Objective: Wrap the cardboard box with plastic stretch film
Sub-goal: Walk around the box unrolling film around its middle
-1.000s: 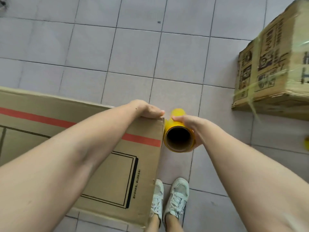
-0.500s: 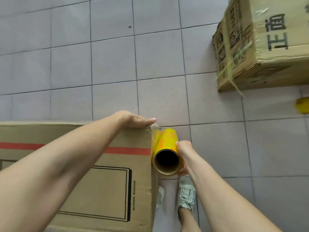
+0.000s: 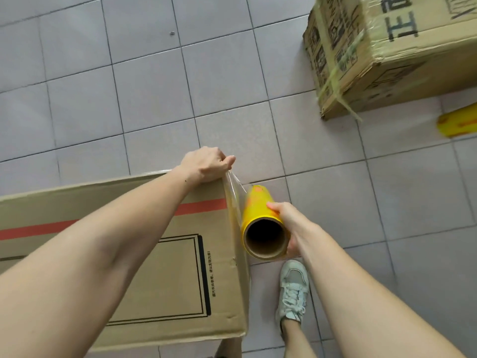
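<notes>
The person is starting the wrap: the left hand (image 3: 206,165) is pinching the loose end of the stretch film (image 3: 232,192) against the far top corner of the cardboard box (image 3: 165,275), which is lying on the tiled floor (image 3: 154,99), while the right hand (image 3: 289,223) is curled closed round the yellow film roll (image 3: 260,223), held just beside the box's end. Next, I judge, the roll is needing to travel round that end under tension, with the pinned corner held firm.
</notes>
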The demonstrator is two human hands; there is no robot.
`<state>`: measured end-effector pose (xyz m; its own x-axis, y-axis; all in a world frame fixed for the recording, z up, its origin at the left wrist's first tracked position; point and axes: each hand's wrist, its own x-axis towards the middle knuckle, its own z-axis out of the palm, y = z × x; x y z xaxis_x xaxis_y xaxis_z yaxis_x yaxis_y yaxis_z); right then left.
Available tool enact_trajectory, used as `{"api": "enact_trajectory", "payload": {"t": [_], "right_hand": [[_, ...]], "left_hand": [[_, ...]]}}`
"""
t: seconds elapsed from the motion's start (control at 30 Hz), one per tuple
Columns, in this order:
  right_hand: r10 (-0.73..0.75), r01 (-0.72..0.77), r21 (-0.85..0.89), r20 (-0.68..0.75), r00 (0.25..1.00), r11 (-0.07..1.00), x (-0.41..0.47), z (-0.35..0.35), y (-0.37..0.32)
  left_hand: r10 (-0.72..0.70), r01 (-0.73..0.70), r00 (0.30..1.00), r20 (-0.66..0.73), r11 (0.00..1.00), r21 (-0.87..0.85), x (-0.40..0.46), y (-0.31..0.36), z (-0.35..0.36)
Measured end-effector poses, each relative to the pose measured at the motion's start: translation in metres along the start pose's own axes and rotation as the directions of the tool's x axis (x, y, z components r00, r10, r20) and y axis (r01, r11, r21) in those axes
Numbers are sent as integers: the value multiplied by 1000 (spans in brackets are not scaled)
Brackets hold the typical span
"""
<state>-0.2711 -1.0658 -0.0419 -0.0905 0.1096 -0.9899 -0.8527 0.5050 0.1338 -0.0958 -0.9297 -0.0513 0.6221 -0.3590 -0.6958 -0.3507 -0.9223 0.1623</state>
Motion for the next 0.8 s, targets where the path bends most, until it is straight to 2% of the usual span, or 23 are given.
{"api": "enact_trajectory", "payload": {"t": [0.1, 0.17, 0.23, 0.3, 0.33, 0.37, 0.43, 0.5, 0.57, 0.63, 0.67, 0.73, 0.8], "right_hand": [[139, -152, 197, 79, 987, 969, -2, -8, 36], [162, -205, 361, 145, 976, 910, -4, -5, 58], [169, -215, 400, 149, 974, 891, -3, -4, 70], [100, -96, 256, -1, 995, 962, -5, -9, 66], [-21, 33, 89, -127, 992, 996, -7, -9, 59], [-166, 149, -97, -202, 965, 984, -5, -9, 50], [-342, 226, -405, -244, 907, 886, -4, -3, 29], [-433, 223, -599, -231, 871, 769, -13, 7, 10], [-406, 205, -655, -171, 898, 727, -26, 21, -6], [-291, 211, -667, -9, 957, 715, -30, 29, -5], [-213, 202, -615, 56, 976, 762, -28, 30, 1], [-138, 136, -500, 33, 990, 855, -15, 29, 21], [-113, 107, -285, -6, 994, 953, 12, 11, 49]], "left_hand": [[-6, 6, 1000, -24, 1000, -11, 3, -2, 0], [-15, 14, 999, -32, 1000, -13, 3, -3, 0], [-18, 18, 999, -37, 1000, -21, 1, -4, 2], [-15, 14, 999, -41, 999, -37, 0, -5, 3], [-15, 13, 999, -36, 999, -32, -1, -5, 3], [-12, 12, 1000, -29, 1000, -20, -2, -4, 2], [8, -8, 1000, -2, 1000, -2, -5, -5, -1], [70, -70, 997, 19, 998, -5, -8, -7, -7], [211, -210, 978, 6, 971, 117, -11, -2, -13], [398, -395, 916, 57, 862, 317, -10, 8, -11], [442, -452, 889, 123, 802, 391, -10, 12, -7], [394, -451, 891, 227, 706, 546, -14, 17, 4], [366, -411, 904, 220, 611, 676, -19, 18, 6]]}}
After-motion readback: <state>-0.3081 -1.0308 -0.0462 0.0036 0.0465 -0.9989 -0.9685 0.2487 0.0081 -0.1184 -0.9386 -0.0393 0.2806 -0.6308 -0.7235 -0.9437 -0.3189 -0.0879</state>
